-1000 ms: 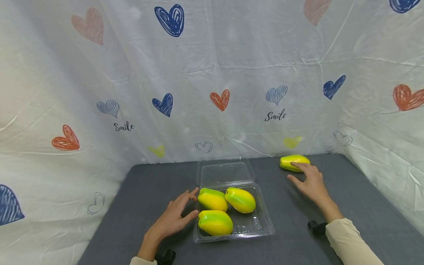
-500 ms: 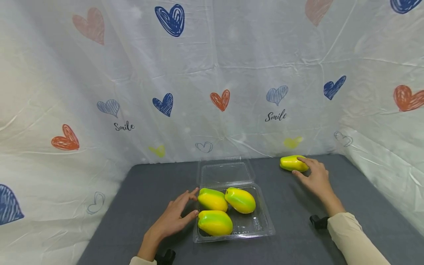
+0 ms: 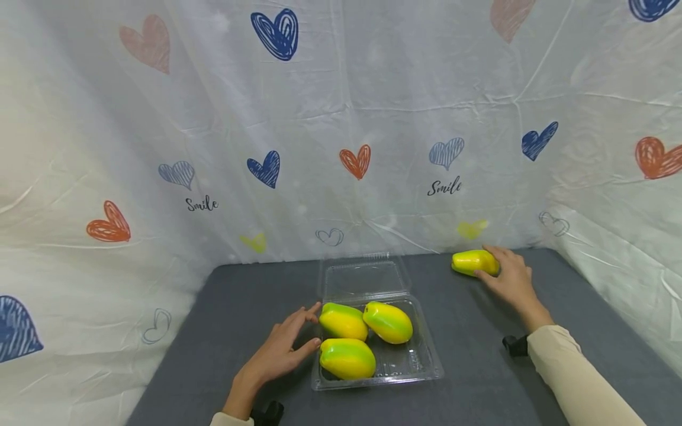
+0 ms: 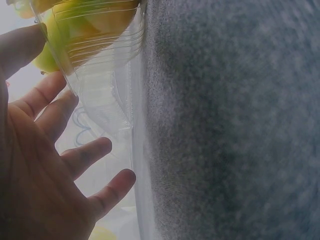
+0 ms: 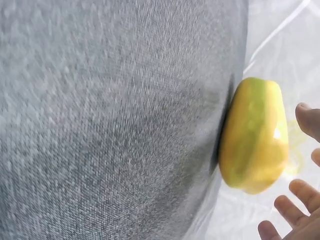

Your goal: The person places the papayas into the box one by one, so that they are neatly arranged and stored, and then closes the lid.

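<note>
In the head view, a lone yellow-green papaya [image 3: 469,262] lies at the table's far right. My right hand [image 3: 511,284] is at its right end, thumb in front and fingers behind. The right wrist view shows spread fingers [image 5: 297,210] and a gap between them and the papaya [image 5: 255,135]. A clear plastic clamshell box [image 3: 410,370] stands with its lid [image 3: 364,278] folded back. Inside lie three papayas: back left [image 3: 343,321], front left [image 3: 347,359] and right [image 3: 388,322]. My left hand [image 3: 277,349] touches the box's left rim with thumb and fingertips, fingers extended.
A dark grey cloth covers the table [image 3: 240,302]. Behind and at both sides hangs a white curtain [image 3: 298,213] printed with hearts, meeting the table's back edge close to the lone papaya. Each wrist wears a black camera mount [image 3: 515,345].
My right hand has shifted slightly right and away from me, from over the lone papaya to round its right end. The left hand, the box and the papayas have stayed put.
</note>
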### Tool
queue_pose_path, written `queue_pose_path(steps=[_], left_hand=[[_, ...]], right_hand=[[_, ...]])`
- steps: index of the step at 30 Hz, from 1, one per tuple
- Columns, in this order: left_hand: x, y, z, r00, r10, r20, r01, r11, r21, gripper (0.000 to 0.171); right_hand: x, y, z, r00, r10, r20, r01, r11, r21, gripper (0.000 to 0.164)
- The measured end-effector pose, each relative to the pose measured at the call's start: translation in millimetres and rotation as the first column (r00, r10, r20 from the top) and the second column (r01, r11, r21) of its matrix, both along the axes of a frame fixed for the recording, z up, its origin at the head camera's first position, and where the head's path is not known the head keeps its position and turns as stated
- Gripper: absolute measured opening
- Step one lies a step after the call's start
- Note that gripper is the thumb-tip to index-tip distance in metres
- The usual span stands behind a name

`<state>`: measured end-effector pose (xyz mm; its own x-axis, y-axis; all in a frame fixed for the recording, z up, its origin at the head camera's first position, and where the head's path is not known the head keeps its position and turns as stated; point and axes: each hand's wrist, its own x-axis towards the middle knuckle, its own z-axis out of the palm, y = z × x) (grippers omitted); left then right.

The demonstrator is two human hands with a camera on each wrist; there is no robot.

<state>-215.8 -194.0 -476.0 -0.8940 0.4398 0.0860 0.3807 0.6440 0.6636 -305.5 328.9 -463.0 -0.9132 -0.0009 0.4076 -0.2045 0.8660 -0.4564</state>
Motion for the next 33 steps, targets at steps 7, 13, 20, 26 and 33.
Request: queue_pose_path(steps=[7, 13, 20, 26, 33], left_hand=[[-0.1, -0.1, -1.5, 1.0, 0.002, -0.004, -0.002, 1.0, -0.003, 0.034], [0.1, -0.3, -2.5, 1.0, 0.001, -0.019, -0.001, 1.0, 0.001, 0.031], [0.4, 0.3, -2.4, 1.0, 0.007, -0.009, -0.007, 1.0, 0.009, 0.03], [1.3, 0.6, -1.5, 1.0, 0.012, 0.002, -0.012, 1.0, 0.012, 0.033], [0.8, 0.4, -1.1, 1.0, 0.005, -0.002, -0.005, 1.0, 0.016, 0.034]], right_hand=[[-7.2, 2.7, -2.1, 0.997, 0.008, 0.07, -0.009, 1.0, 0.018, 0.072], [-14.8, 2.4, 0.1, 0.988, 0.026, 0.154, -0.034, 0.998, 0.049, 0.077], [-18.8, 2.4, -0.2, 0.984, 0.023, 0.179, -0.036, 0.997, 0.07, 0.074], [-20.4, 3.6, -3.4, 0.991, 0.034, 0.13, -0.043, 0.997, 0.063, 0.06], [-22.8, 3.6, -4.6, 0.989, 0.048, 0.137, -0.055, 0.997, 0.046, 0.055]])
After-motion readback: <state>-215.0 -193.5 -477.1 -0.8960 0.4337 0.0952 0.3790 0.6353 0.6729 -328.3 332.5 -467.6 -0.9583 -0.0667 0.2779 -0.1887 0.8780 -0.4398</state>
